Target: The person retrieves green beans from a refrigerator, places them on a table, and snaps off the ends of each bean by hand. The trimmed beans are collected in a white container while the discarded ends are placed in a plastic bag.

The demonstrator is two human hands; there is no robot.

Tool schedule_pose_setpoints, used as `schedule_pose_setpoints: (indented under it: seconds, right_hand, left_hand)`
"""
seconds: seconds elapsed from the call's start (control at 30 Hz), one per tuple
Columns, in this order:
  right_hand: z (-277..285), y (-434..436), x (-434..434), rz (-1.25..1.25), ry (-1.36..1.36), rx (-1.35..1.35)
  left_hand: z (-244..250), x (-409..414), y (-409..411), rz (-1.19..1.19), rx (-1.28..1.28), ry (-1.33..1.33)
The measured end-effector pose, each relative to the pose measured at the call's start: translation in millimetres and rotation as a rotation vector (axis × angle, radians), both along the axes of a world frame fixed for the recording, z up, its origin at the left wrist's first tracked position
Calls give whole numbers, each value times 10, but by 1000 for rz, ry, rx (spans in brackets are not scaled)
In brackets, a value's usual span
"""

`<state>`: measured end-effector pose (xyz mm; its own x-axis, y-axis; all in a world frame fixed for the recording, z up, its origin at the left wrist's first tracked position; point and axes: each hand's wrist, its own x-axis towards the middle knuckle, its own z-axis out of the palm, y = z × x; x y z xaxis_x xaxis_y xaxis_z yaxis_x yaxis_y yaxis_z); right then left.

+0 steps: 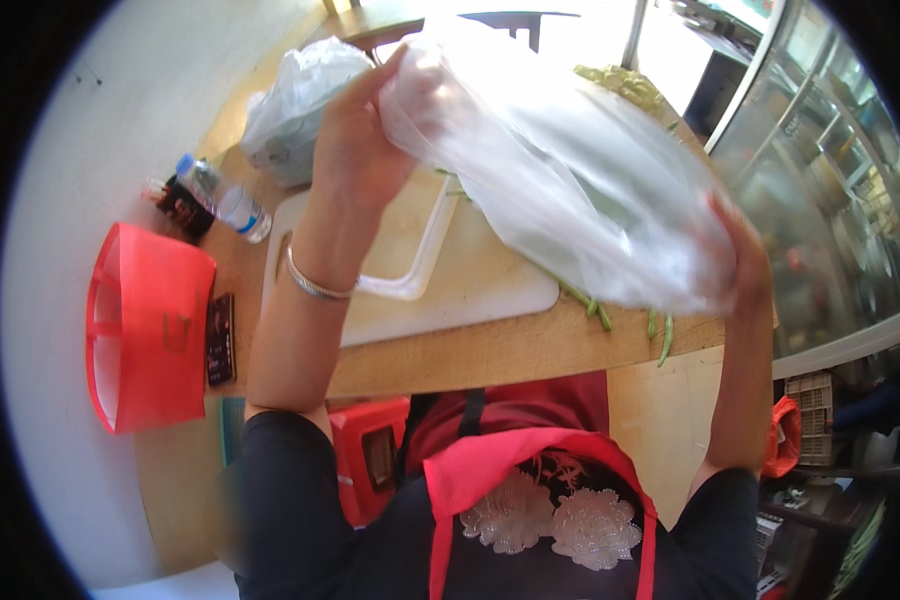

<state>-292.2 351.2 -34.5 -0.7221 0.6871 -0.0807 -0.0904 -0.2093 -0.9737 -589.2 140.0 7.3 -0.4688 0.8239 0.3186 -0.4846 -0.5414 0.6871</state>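
Observation:
A clear plastic bag (570, 180) is stretched out between my two hands above the wooden table (450, 367). My left hand (367, 142) grips its upper left end, with the fingers partly behind the film. At the lower right end, my right hand (739, 247) holds the plastic, its fingers mostly hidden and blurred. Beneath the bag lies a white cutting board (472, 292), with a white plastic handle or frame (420, 274) on it. Several green beans (596, 311) stick out from under the bag onto the tabletop.
Behind my left hand stands a filled plastic bag (292, 105). To the left are a water bottle (243, 214), a black cup (183, 206), a red box (157, 330) and a phone (221, 337). Yellowish-green leaves (626, 86) lie at the back right. A glass panel (817, 180) borders the right side.

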Motion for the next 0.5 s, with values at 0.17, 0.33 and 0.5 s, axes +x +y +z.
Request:
schedule_pose_setpoints:
  seconds: [0.17, 0.33, 0.5]
  right_hand:
    - [471, 889, -1205, 601, 403, -76]
    - [126, 1442, -2453, 146, 89, 514]
    - [-677, 2108, -3089, 126, 11, 362]
  left_hand:
    - [330, -502, 604, 726, -240, 777]
    - [-135, -1467, 1066, 1154, -785, 1458]
    - [-576, -1452, 1587, 1539, -477, 2116]
